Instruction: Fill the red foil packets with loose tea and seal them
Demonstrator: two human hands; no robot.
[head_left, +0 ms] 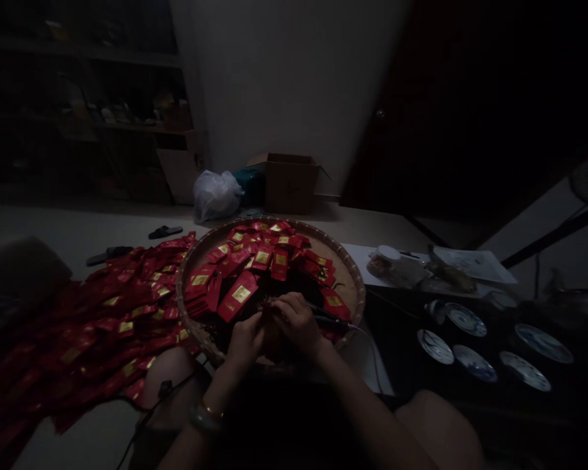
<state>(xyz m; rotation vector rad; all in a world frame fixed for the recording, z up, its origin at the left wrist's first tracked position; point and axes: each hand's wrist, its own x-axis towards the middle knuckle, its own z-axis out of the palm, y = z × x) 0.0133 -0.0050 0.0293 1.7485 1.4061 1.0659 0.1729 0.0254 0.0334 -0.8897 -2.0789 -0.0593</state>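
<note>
The left hand (247, 338) and right hand (298, 318) are hovering close together, fingers drawn narrow, over a round tan woven tray (361, 287); what they're gripping, I can't tell. Glossy red, gold-labelled packets (238, 295) are lying just beyond. A thin pale cord (365, 332), trailing to their right, could be snagging and scattering packets.

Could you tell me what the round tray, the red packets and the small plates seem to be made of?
Round tray: probably bamboo, matte, judging by its tan surface and banded rim.
Red packets: likely plastic or foil film, slightly glossy, with creases and gold panels; coated paper remains possible.
Small plates: apparently glazed ceramic, given the pale sheen and blue patterns.
</note>
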